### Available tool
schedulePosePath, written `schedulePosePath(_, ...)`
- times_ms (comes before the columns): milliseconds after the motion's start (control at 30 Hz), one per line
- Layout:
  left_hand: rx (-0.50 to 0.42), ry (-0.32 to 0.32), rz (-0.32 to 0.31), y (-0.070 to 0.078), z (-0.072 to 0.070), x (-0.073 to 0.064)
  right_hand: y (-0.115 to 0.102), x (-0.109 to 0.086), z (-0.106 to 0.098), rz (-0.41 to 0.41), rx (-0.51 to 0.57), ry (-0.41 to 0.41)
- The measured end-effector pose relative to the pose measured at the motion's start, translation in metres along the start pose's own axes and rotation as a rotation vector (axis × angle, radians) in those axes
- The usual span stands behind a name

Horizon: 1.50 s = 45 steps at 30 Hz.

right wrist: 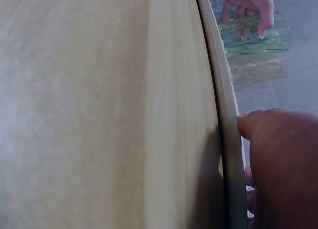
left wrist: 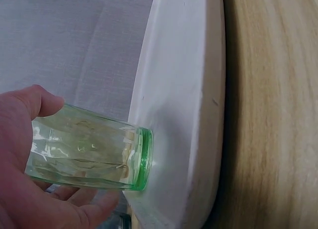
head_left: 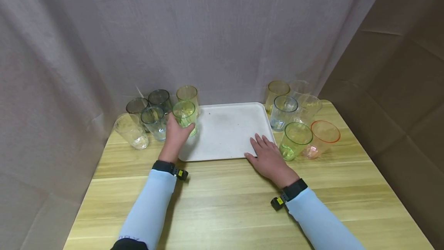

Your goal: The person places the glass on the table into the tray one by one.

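My left hand (head_left: pixel 176 136) grips a light green glass (head_left: pixel 186 115) by its side, thumb on one side and fingers round the other. The glass is upright at the left edge of a white tray (head_left: pixel 225 130). In the left wrist view, the green base (left wrist: pixel 142 159) is right at the tray's surface. My right hand (head_left: pixel 267 159) rests flat on the tray's near right corner with fingers spread. In the right wrist view, its thumb (right wrist: pixel 253 123) lies at the tray rim (right wrist: pixel 229 114).
Left of the tray stand a clear glass (head_left: pixel 133 132), a bluish glass (head_left: pixel 156 124), two dark grey glasses (head_left: pixel 163 101) and a yellowish glass (head_left: pixel 188 92). On its right are a green glass (head_left: pixel 293 142), a red-rimmed glass (head_left: pixel 322 140), a blue glass (head_left: pixel 282 115) and several others. A grey curtain (head_left: pixel 222 38) hangs behind.
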<state>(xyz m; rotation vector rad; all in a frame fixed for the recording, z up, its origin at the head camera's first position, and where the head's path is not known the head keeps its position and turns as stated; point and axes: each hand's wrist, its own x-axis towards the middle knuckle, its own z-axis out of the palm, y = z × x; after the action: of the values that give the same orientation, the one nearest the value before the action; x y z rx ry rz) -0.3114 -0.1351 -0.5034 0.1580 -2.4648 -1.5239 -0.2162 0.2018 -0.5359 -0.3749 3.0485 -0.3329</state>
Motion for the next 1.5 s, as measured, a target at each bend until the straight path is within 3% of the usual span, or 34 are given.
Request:
schedulePosePath(633, -0.056, -0.025, -0.006, 0.0, -0.005, -0.01, 0.001, 0.0, 0.0, 0.0, 0.013, 0.001)
schedulePosePath(900, -0.002, -0.139, -0.032, -0.004, -0.019, -0.04, 0.0, 0.0, 0.002, -0.002, 0.011, -0.001)
schedulePosePath(1133, 0.055, -0.183, -0.054, -0.008, -0.046, -0.072, 0.0, 0.0, 0.0, 0.004, 0.002, -0.004)
schedulePosePath(1333, 0.021, -0.151, -0.05, -0.021, -0.067, -0.087, 0.0, 0.0, -0.001, 0.005, 0.01, -0.021)
schedulePosePath(1433, -0.018, -0.09, -0.082, -0.028, -0.076, -0.091, 0.0, 0.001, -0.001, 0.006, 0.009, -0.026)
schedulePosePath(1500, -0.038, -0.018, -0.108, -0.034, -0.082, -0.094, 0.001, 0.001, -0.001, 0.006, 0.008, -0.028)
